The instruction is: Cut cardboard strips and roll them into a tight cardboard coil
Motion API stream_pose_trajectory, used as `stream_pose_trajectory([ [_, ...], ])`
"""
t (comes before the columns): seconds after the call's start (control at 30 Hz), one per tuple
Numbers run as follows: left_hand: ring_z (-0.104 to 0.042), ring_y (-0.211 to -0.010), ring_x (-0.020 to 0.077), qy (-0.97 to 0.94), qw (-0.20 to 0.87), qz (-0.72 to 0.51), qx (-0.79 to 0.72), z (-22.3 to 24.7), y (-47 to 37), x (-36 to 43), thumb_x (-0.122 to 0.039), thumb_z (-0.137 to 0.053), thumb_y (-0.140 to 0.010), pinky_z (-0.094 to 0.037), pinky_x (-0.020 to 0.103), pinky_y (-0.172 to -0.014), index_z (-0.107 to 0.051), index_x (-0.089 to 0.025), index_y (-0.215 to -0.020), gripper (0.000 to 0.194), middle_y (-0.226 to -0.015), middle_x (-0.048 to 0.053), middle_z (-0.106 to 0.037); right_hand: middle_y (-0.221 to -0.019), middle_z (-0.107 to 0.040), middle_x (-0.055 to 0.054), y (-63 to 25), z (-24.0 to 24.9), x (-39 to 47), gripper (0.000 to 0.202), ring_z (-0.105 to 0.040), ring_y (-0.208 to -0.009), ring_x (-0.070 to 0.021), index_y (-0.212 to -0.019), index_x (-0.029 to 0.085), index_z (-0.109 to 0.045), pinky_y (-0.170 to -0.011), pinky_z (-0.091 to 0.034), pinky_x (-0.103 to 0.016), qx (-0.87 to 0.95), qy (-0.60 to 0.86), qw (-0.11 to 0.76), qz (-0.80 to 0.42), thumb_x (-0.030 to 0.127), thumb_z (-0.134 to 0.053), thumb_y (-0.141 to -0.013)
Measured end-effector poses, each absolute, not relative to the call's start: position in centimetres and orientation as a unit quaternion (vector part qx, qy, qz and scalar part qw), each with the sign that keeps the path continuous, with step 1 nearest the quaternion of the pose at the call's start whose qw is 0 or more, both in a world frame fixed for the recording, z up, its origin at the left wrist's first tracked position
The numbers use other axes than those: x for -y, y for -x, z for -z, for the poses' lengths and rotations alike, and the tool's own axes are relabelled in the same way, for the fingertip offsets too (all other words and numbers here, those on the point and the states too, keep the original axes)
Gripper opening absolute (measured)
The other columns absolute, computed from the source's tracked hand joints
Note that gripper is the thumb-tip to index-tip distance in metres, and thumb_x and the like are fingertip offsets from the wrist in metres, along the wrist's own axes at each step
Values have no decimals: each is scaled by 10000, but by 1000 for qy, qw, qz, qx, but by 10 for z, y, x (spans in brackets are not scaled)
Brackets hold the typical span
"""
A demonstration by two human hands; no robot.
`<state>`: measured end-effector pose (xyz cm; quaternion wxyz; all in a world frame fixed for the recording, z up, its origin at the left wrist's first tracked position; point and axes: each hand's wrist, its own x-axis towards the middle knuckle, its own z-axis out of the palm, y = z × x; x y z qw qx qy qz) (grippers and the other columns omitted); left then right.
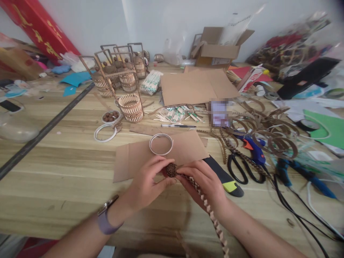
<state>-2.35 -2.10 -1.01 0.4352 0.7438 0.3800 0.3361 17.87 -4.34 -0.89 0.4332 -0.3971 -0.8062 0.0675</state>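
Between thumb and fingers, my left hand (150,179) grips a small tight coil (171,170) of brown corrugated cardboard. My right hand (202,181) pinches the corrugated cardboard strip (206,206) where it leaves the coil. The strip's loose length runs across the right palm and down past the bottom edge of the view. Both hands are closed and close together, just above the front of a flat cardboard sheet (185,145). A white ring (161,144) lies on that sheet, right behind the coil.
Small baskets with tall handles (130,107) stand at the back left, beside a bowl of brown balls (110,116). To the right lie a cutter knife (223,175), black-handled scissors (238,168), a blue glue gun (254,148), pliers (306,175), cables and curled cardboard strips (274,136).
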Motion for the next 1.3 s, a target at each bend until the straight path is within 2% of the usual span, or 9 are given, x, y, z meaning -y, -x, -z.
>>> stream_pose_trajectory([
  [0.17,-631,-932,202,-755,406,-324,-400,8,22,21,-309,-667,-898,-535,305,-842,-651,-155,-1197,336,-1054,98,-640,-826,-707,-39,-178,12,41,75,-641,-697,-147,-961,184,-644,-640,-463,-295,822,382,420,-46,149,-587,-928],
  [0.33,-649,-905,185,-760,411,-324,-386,6,19,20,-227,-611,-900,-548,279,-809,-648,-160,-1160,271,-1034,91,-649,-835,-706,-29,-179,12,38,101,-645,-729,-150,-1008,200,-649,-659,-461,-289,833,376,401,-65,167,-585,-937],
  [0.53,-652,-926,192,-725,435,-332,-418,4,21,12,-192,-597,-867,-552,269,-779,-667,-171,-1098,242,-1054,87,-648,-856,-696,-60,-185,15,27,254,-627,-759,-182,-1194,164,-606,-667,-475,-313,859,383,339,-19,148,-478,-975],
  [0.73,-639,-895,188,-742,404,-323,-426,2,25,8,-242,-612,-863,-525,264,-756,-673,-160,-1109,266,-1019,87,-654,-1053,-693,-108,-189,20,3,198,-634,-944,-238,-1077,180,-680,-759,-488,-367,845,465,263,-4,151,-544,-936],
  [0.9,-630,-862,185,-764,393,-310,-406,1,24,8,-249,-587,-890,-524,276,-749,-664,-141,-1100,248,-1008,96,-648,-1184,-672,-126,-172,22,-17,245,-575,-1065,-291,-1104,215,-705,-814,-455,-417,862,464,202,29,159,-658,-871],
  [1.0,-620,-890,196,-796,345,-307,-391,5,26,7,-239,-581,-909,-526,307,-793,-654,-137,-1125,250,-1018,102,-649,-1193,-670,-119,-163,23,-26,138,-537,-1123,-304,-991,221,-724,-858,-429,-442,873,452,183,19,199,-686,-861],
  [1.07,-594,-990,235,-827,283,-296,-385,8,28,4,-208,-599,-895,-513,367,-884,-666,-146,-1101,226,-1051,111,-653,-1165,-676,-109,-161,23,-28,57,-527,-1133,-293,-910,216,-717,-877,-416,-439,874,449,184,18,211,-670,-879],
  [1.2,-474,-1223,327,-871,203,-248,-371,12,29,2,-137,-651,-819,-433,507,-1049,-693,-155,-1041,227,-1245,139,-611,-1200,-655,-101,-173,19,-18,128,-517,-1122,-286,-945,232,-699,-893,-400,-443,865,446,228,27,150,-615,-895],
  [1.3,-528,-1151,296,-889,219,-225,-333,11,28,4,-116,-652,-811,-473,469,-1021,-691,-140,-1030,224,-1167,134,-639,-1218,-637,-101,-188,14,-3,172,-530,-1113,-285,-947,247,-685,-904,-407,-455,862,432,266,2,142,-550,-928],
])
